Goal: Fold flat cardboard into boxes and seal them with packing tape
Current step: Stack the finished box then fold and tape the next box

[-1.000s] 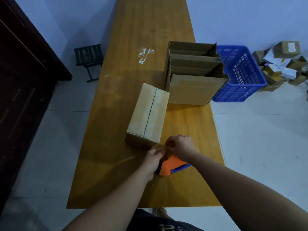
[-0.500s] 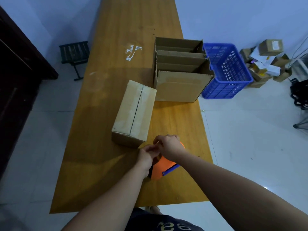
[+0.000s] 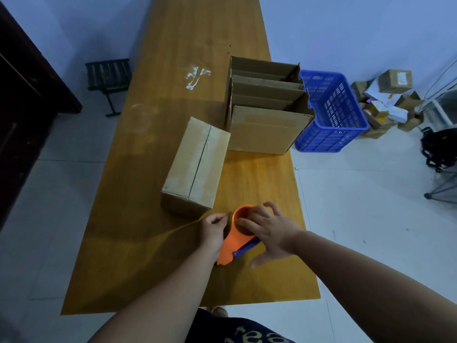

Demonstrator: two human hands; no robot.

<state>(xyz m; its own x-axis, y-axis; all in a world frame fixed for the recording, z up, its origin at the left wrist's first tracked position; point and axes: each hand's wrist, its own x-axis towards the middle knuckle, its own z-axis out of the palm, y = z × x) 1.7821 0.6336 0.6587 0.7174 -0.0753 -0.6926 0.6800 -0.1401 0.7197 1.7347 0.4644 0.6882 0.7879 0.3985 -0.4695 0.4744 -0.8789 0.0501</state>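
Right hand [image 3: 269, 231], fingers spread, is pressing the tape dispenser [image 3: 231, 246] steady on the surface [image 3: 173, 70] while left hand [image 3: 212, 229], fingers curled, is seemingly pinching its tape end [image 3: 229, 215].

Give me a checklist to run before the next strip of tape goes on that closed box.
1. Closed box: flaps shut, top seam looks taped: ok.
2. Tape dispenser lying on the table, just in front of the box: ok.
3. Right hand rests with spread fingers on the roll, steadying it: ok.
4. Left hand pinches at the dispenser's rim: ok.
5. Free tape end lifted: cannot tell.
6. Box's near end taped: cannot tell.
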